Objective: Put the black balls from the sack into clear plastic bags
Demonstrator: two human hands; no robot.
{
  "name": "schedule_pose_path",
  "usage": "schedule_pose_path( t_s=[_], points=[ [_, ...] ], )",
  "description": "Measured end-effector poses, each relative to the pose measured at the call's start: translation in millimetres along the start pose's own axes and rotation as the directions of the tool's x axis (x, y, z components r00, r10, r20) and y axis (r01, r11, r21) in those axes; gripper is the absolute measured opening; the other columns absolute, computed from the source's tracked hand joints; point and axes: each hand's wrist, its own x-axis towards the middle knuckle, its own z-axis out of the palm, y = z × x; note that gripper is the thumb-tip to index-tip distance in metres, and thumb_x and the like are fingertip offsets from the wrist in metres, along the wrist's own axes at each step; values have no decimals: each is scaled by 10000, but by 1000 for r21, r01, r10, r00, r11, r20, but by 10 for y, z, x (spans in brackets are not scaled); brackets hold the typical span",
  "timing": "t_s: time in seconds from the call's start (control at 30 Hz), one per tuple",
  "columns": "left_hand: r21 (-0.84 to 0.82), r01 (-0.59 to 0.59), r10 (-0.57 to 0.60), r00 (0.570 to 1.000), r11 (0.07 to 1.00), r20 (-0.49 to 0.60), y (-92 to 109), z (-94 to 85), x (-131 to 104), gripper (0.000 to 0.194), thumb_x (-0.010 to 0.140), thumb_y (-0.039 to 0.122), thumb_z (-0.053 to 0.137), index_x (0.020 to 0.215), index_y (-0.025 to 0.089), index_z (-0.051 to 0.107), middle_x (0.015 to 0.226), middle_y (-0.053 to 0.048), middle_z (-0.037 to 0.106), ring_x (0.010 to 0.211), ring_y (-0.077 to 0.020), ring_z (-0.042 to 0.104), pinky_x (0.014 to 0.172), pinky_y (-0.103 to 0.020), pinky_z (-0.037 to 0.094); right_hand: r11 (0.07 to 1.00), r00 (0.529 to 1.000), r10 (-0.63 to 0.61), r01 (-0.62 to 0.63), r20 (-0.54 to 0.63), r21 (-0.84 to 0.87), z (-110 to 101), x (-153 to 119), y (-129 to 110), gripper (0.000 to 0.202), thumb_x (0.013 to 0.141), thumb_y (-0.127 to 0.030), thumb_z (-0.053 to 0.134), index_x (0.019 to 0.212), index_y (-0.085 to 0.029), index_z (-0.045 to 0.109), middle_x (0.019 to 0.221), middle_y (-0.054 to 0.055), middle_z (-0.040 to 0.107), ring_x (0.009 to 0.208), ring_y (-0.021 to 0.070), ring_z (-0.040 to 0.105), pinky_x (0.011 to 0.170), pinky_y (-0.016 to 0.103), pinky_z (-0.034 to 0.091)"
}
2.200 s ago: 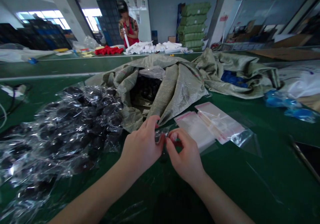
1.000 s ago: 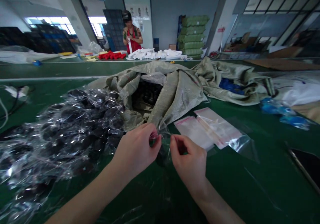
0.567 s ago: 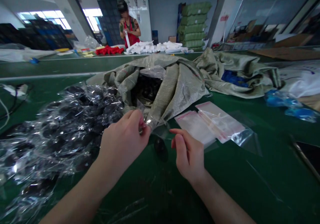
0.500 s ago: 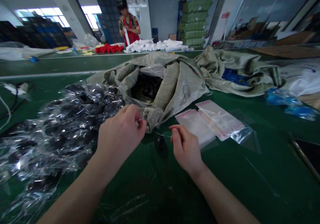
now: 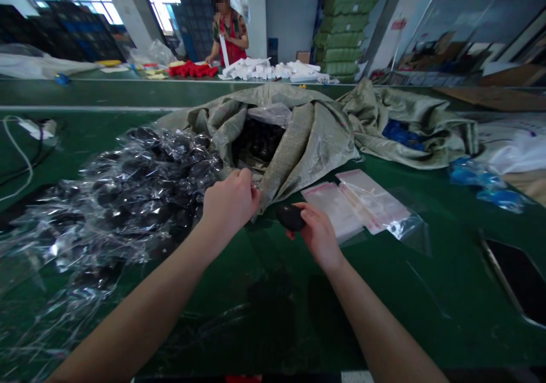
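While the right hand (image 5: pixel 316 227) grips a black oval object (image 5: pixel 290 217), the left hand (image 5: pixel 231 198) curls beside the open sack (image 5: pixel 318 138), its hold impossible to tell.

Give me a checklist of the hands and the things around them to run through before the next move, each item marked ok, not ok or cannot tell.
1. Black piece gripped by the right hand: ok, the fingers hold its near end.
2. Left hand holding a bag: cannot tell, its fingers are curled and hide what is between them.
3. Flat bags neatly squared up: not ok, they overlap at an angle.
4. Sack open: ok, dark pieces show inside.
5. Wrapped pile apart from the black piece: ok, the left hand is between them.
6. Phone away from both hands: ok, it lies off to the right.
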Motion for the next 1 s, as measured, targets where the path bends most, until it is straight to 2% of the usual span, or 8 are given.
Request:
schedule_pose_path(
  t_s=[0.07,0.17,0.27,0.47,0.63,0.7,0.83,1.0],
  points=[
    [-23,-27,27,999,999,19,49,20,-35,256,875,319,447,1016,167,597,1006,-126,661,822,-286,676,687,-363,487,962,999,-20,8,42,272,42,-14,-20,332,869,-480,466,965,-186,585,766,40,646,585,170,592,517,301,452],
    [-58,-93,97,992,994,75,131,48,-90,246,868,323,465,1005,169,600,997,-119,665,801,-285,681,677,-365,493,933,996,-41,9,81,361,131,-34,-5,377,871,-517,499,1049,-190,559,816,46,653,623,181,633,528,305,470],
    [-76,-133,141,983,988,114,159,77,-99,237,862,322,477,975,163,613,964,-120,674,818,-281,681,688,-356,496,957,999,-36,31,14,289,161,-29,47,372,889,-512,504,1094,-205,548,775,22,635,628,172,634,542,298,486],
    [-146,-143,162,979,979,123,61,104,-17,266,883,334,439,897,179,655,912,-107,700,836,-266,676,727,-348,493,998,991,-67,66,-114,-18,68,23,187,358,910,-454,508,1182,-222,519,927,46,659,696,161,647,606,296,523],
    [-189,-160,184,976,969,119,44,83,-15,236,867,313,459,876,184,657,893,-91,705,816,-237,670,739,-325,487,917,984,-168,131,-67,-377,41,21,183,399,864,-353,588,1242,-228,557,1201,94,605,956,189,642,808,330,545],
    [-191,-174,196,975,966,104,60,74,-34,217,861,302,469,878,185,651,900,-88,703,813,-233,667,732,-321,486,871,980,-191,142,-58,-470,35,17,159,407,848,-322,601,1242,-220,581,1240,109,574,997,194,626,817,326,546],
    [-174,-197,216,972,965,95,102,56,-75,225,867,318,469,910,181,643,937,-96,697,804,-228,662,713,-317,489,879,973,-175,85,-151,-468,12,40,179,442,823,-341,633,1241,-208,581,1205,117,609,940,198,648,813,352,562],
    [-163,-246,264,959,956,103,145,53,-104,230,881,289,438,908,173,635,931,-88,691,802,-220,659,717,-316,492,968,969,9,-70,-245,-239,-1,88,223,450,776,-385,679,1172,-191,591,1012,89,703,759,186,686,741,364,589]
  ],
)
